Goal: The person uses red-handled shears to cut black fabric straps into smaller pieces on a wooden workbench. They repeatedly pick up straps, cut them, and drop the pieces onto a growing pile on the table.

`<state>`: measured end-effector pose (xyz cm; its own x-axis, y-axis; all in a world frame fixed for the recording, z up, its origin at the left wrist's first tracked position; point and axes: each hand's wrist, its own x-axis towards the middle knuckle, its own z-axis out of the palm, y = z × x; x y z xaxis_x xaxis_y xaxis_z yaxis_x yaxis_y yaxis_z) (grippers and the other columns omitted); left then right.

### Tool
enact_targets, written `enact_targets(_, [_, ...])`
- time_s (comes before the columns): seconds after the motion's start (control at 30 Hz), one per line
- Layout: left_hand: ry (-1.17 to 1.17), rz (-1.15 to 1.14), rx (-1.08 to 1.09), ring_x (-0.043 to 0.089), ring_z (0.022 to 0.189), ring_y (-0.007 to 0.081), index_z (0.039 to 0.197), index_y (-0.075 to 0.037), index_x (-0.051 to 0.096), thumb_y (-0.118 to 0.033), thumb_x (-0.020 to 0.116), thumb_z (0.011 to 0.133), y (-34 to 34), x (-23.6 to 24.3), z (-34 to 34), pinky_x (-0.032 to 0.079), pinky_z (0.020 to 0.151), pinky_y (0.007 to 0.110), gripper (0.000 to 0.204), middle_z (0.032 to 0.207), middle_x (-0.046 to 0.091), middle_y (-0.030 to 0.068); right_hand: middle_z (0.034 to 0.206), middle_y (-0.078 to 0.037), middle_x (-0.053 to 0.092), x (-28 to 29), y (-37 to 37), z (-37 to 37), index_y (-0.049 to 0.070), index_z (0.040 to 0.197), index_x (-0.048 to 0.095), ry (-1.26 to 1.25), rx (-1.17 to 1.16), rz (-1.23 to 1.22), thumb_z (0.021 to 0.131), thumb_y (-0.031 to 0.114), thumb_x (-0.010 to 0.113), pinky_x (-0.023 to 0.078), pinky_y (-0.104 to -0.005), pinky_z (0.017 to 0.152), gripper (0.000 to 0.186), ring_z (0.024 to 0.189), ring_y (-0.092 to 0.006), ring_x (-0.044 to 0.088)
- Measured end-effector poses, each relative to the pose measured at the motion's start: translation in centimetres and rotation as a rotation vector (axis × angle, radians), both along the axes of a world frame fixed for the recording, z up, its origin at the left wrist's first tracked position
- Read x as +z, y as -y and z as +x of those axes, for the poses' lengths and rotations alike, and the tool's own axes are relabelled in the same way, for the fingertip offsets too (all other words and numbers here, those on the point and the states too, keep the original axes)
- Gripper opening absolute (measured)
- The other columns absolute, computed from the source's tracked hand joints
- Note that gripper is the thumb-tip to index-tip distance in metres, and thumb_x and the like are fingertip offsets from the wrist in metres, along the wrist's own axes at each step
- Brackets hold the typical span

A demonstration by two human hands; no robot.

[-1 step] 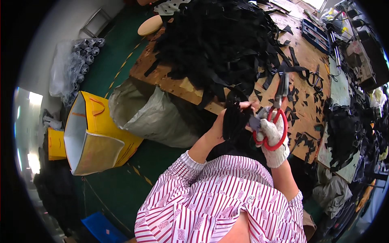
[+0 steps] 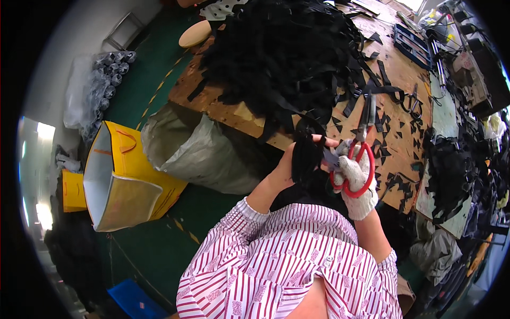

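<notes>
My bare left hand (image 2: 287, 164) is closed around a hanging bundle of black fabric strips (image 2: 305, 159) at the table's near edge. My right hand (image 2: 359, 181), in a white knit glove with the fingertips partly bare or hidden, grips red-handled scissors (image 2: 363, 132). Their blades point away from me over the table. A greyish strip end (image 2: 330, 158) lies between my hands, by the right fingers. Just beyond is a large heap of black strips (image 2: 281, 58), which the bundle seems to touch. Small black triangular offcuts (image 2: 387, 125) are scattered right of the scissors.
The wooden table (image 2: 249, 125) ends close to my body. Left of it stand a grey sack (image 2: 212, 154) and an open yellow bag (image 2: 133, 170) on the green floor. A second pair of scissors (image 2: 412, 103), a dark tray (image 2: 411, 45) and more black strips (image 2: 451, 170) are on the right.
The fingers of my left hand beyond the bundle have stretched slightly to the right. Both hands keep hold of the same things; the view has shifted very little.
</notes>
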<state>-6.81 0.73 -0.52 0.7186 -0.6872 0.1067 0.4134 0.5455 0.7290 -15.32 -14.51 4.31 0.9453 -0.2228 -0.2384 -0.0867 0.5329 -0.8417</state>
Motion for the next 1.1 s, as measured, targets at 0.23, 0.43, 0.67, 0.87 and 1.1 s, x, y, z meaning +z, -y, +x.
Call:
enact_targets(0.23, [0.18, 0.17, 0.401, 0.057, 0.069, 0.0142, 0.113, -0.002, 0.052, -0.015, 0.052, 0.095, -1.0, -0.4, -0.4, 0.046, 0.061, 0.025, 0.023, 0.086, 0.06, 0.0104, 0.069, -0.003, 0.05, 0.4, 0.3, -0.7, 0.005, 0.104, 0.042, -0.228, 0.012, -0.465, 0.078, 0.009, 0.069, 0.042, -0.0236, 0.044, 0.038, 0.049, -0.0096, 0.049])
enact_targets(0.43, [0.11, 0.357, 0.424, 0.053, 0.063, 0.0118, 0.113, -0.003, 0.049, -0.011, 0.06, 0.09, -1.5, -0.9, 0.5, 0.044, 0.059, 0.025, 0.027, 0.084, 0.059, 0.0076, 0.077, -0.003, 0.05, -3.2, 0.5, -4.4, 0.003, 0.11, 0.041, -0.106, 0.08, -0.724, 0.073, 0.002, 0.064, 0.045, -0.0244, 0.058, 0.043, 0.062, -0.0101, 0.05])
enact_targets(0.67, [0.041, 0.341, 0.443, 0.053, 0.067, 0.0112, 0.112, -0.003, 0.05, -0.011, 0.061, 0.089, -0.4, -0.3, 0.0, 0.044, 0.057, 0.024, 0.027, 0.083, 0.057, 0.0042, 0.096, -0.018, 0.059, -1.6, 0.6, -4.4, 0.003, 0.12, 0.043, -0.269, 0.272, -1.081, 0.068, 0.032, 0.077, 0.048, -0.0394, 0.076, 0.068, 0.085, -0.0323, 0.06])
enact_targets(0.87, [-0.026, 0.197, 0.398, 0.049, 0.058, 0.008, 0.092, -0.006, 0.055, -0.009, 0.063, 0.087, 0.8, 0.6, -0.7, 0.037, 0.051, 0.021, 0.009, 0.073, 0.056, 0.0016, 0.095, -0.018, 0.06, -1.7, 0.5, -3.3, 0.003, 0.121, 0.043, -0.212, 0.243, -1.14, 0.069, 0.035, 0.076, 0.048, -0.0403, 0.075, 0.069, 0.084, -0.0337, 0.062])
enact_targets(1.1, [0.039, 0.429, 0.385, 0.052, 0.064, 0.0066, 0.102, -0.008, 0.051, -0.003, 0.062, 0.087, 1.2, -0.2, -1.1, 0.039, 0.051, 0.02, 0.019, 0.087, 0.058, 0.0034, 0.086, -0.011, 0.057, -3.2, 0.1, -3.2, 0.002, 0.114, 0.044, -0.145, 0.151, -1.049, 0.073, 0.017, 0.071, 0.046, -0.0334, 0.069, 0.051, 0.074, -0.0217, 0.056])
